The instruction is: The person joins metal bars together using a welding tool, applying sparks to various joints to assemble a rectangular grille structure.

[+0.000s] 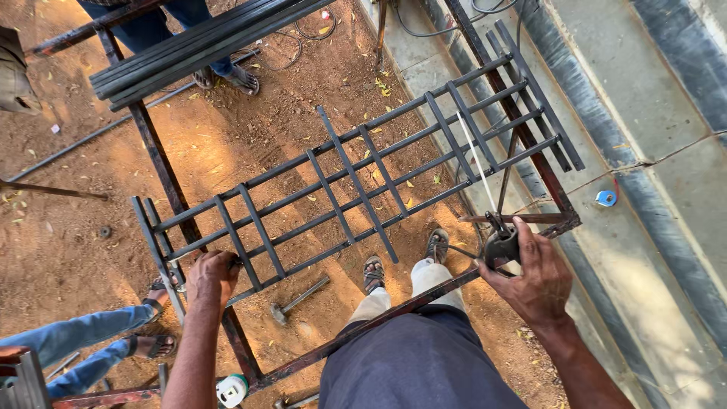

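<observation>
A dark metal grille frame (pixel 356 182) is lying flat across a rusty steel stand (pixel 394 307), stretching from lower left to upper right over reddish dirt ground (pixel 250 121).

The left hand (pixel 210 276) is resting at the near left corner of the grille frame; its grip is wrapping closed around a bar there. The right hand (pixel 534 276) is sitting at the near right end of the stand, its fingers curling shut around a dark clamp-like tool (pixel 501 244). What exactly the tool is cannot be told. A thin pale strip (pixel 475 159) is running from near that tool across the right part of the grille.

The person's 2 sandalled feet (pixel 405 261) are showing through the frame, standing on the dirt. A hammer (pixel 299 299) is lying on the ground just left of them. A small white and green roll (pixel 231 390) is sitting by the stand at the bottom edge.

A bundle of dark bars (pixel 197 45) is resting above at upper left. Another person's legs in blue jeans (pixel 76 352) are showing at lower left. A blue tape measure (pixel 606 198) is lying on the concrete slab (pixel 651 98) at right.
</observation>
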